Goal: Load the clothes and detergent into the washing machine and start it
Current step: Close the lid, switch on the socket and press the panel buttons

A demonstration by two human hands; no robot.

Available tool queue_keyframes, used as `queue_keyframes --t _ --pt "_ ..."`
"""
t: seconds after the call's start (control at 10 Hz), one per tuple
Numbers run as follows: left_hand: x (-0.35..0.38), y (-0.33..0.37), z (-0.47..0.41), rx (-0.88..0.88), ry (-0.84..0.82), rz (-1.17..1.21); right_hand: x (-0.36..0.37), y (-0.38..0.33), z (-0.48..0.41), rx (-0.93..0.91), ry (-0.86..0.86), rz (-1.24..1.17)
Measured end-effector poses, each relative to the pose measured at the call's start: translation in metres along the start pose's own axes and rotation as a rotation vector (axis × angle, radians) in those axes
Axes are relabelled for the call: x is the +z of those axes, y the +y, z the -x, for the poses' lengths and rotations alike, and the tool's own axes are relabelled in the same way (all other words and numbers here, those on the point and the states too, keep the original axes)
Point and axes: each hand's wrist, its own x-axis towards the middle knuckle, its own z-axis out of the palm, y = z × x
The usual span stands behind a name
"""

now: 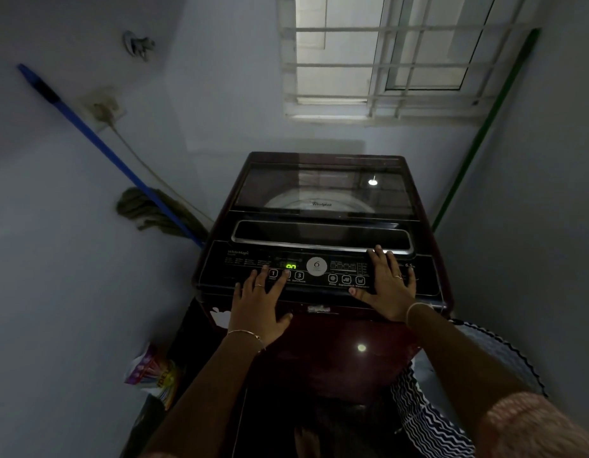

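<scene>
A dark red top-loading washing machine (pixel 319 342) stands in front of me with its glass lid (pixel 323 190) down. Its black control panel (pixel 217 269) shows a lit green display (pixel 290 266) and numbered buttons. My left hand (pixel 260 302) lies flat on the panel's left part, and its index fingertip touches the middle numbered button under the display. My right hand (pixel 387 285) rests flat on the panel's right part, fingers straight and spread. A colourful detergent pack (pixel 154 375) stands on the floor to the machine's left.
A blue-handled mop (pixel 98 147) leans on the left wall beside a wall socket with a cable (pixel 103 110). A green pole (pixel 484 127) leans in the right corner. A barred window (pixel 385 54) is above. A black-and-white patterned basket (pixel 428 424) sits at the machine's right.
</scene>
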Motion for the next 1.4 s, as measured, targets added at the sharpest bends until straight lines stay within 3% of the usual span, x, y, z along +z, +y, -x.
queue_keyframes --t 1.4 --pt "0.0076 0.0086 -0.0016 -0.036 0.009 -0.042 0.0007 0.0021 0.0011 -0.008 0.004 0.017"
